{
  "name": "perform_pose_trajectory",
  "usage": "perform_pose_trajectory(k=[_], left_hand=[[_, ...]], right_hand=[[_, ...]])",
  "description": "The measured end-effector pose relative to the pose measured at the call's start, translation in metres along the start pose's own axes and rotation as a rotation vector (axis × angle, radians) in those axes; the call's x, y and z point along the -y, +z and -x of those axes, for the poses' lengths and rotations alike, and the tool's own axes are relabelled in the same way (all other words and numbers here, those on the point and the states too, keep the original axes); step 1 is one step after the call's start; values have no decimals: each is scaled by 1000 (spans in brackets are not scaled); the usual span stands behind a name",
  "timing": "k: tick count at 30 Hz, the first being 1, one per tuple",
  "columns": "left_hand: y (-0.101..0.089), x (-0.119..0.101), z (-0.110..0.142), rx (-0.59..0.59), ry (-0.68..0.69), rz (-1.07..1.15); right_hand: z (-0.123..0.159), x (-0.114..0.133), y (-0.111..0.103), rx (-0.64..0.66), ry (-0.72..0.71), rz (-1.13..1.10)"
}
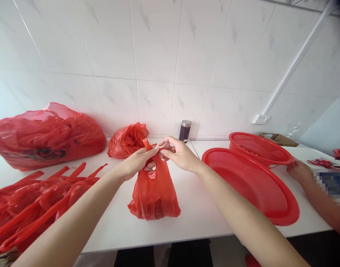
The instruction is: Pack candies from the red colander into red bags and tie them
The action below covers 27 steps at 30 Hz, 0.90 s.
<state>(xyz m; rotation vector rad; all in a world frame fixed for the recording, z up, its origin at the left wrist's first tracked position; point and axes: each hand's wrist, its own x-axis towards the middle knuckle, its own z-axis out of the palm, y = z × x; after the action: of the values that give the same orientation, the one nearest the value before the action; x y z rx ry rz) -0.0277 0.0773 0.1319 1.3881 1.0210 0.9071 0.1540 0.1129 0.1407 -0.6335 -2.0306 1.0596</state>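
Observation:
A red plastic bag (158, 194) with something dark inside hangs or stands upright near the front of the white table. My left hand (142, 160) is closed on the bag's handles from the left, with one handle tip poking up above the fingers. From the right, my right hand (177, 152) pinches the gathered top of the same bag. Both hands meet at the handles, and the exact twist of plastic between the fingers is partly hidden.
Several red bags (47, 200) lie at left, before a large stuffed red bag (47, 137). Behind my hands are a crumpled red bag (128, 141) and a dark flask (185, 131). Two red baskets (281, 185) stand right, near another person's arm (311, 193).

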Motion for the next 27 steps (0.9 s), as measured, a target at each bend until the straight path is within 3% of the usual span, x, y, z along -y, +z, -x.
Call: perform_pose_trajectory(k=[3,7,11,13,15,18,20,23,27], left_hand=[[-3,3,4,10,66,-7],[-8,-1,12,99,133,-188],[-4,-2,14,69,159,-447],[1,4,11,-10,205,-545],[7,14,7,-186,265,-670],[15,31,1,-470,403,-857],[19,38,0,-546,506,-882],[21,44,1,-510,571,-815],[11,62,13,-411,423,-749]], right_hand=[[21,14,6,-95,-52,-41],[41,30,14,-84,-149,33],[30,-2,20,-210,-51,13],[22,-25,26,-176,33,-38],[18,-42,34,-173,113,-120],[19,-51,43,-124,183,-309],[22,-49,44,-43,187,-397],[27,-44,42,10,201,-445],[37,-51,37,-172,167,-292]])
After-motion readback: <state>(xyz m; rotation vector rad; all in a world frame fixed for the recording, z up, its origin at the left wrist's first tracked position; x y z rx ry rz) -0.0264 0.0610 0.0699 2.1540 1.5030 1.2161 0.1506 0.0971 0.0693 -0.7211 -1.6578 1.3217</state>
